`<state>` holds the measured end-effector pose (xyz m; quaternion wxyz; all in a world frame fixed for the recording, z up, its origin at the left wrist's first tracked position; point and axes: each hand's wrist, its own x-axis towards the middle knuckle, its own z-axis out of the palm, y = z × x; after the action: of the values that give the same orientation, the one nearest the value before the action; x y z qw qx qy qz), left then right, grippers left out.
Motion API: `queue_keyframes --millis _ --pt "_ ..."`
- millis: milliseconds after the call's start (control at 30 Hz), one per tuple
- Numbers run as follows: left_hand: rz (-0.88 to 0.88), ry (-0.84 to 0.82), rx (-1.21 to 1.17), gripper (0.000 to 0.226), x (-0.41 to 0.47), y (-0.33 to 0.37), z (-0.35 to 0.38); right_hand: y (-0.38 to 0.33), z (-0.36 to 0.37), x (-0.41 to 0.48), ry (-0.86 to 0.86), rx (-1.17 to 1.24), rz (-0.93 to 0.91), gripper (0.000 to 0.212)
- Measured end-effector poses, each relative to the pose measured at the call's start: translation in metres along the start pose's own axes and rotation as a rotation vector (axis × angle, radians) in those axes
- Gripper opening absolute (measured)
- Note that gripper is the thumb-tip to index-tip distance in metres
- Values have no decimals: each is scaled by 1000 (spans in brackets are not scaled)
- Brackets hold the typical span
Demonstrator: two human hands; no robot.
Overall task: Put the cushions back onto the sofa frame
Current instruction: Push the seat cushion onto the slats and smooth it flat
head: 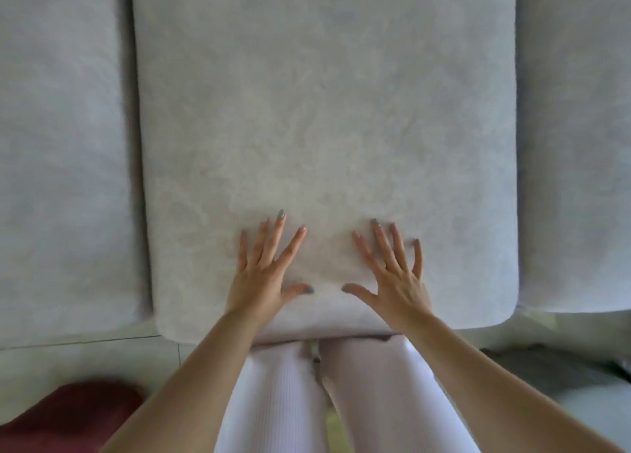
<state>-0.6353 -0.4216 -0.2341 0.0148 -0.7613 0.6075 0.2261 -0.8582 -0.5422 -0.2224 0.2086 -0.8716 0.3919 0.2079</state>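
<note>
The middle cushion (324, 111) lies between the left cushion (61, 145) and the right cushion (573, 145). Its long side runs straight away from the person. The left hand (263, 275) and the right hand (392, 278) press flat on its near end, spread wide, gripping nothing. They sit side by side, equally near. That end sticks out a little past its neighbours, so the next push probably goes straight forward.
</note>
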Motion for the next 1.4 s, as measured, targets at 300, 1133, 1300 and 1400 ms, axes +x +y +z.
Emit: queue_keyframes --millis 300,1133,1300,1400 --pt "69 -29 80 138 35 -14 11 9 12 26 77 -149 -83 127" --pt "-13 -385 -9 37 -38 75 -139 -17 -111 -99 -117 394 353 33" --pt "-184 -426 -252 30 -59 126 -181 -6 -127 -164 -105 530 421 28" --pt "-150 -469 -328 28 -64 166 -195 15 -135 -208 -75 574 432 27"
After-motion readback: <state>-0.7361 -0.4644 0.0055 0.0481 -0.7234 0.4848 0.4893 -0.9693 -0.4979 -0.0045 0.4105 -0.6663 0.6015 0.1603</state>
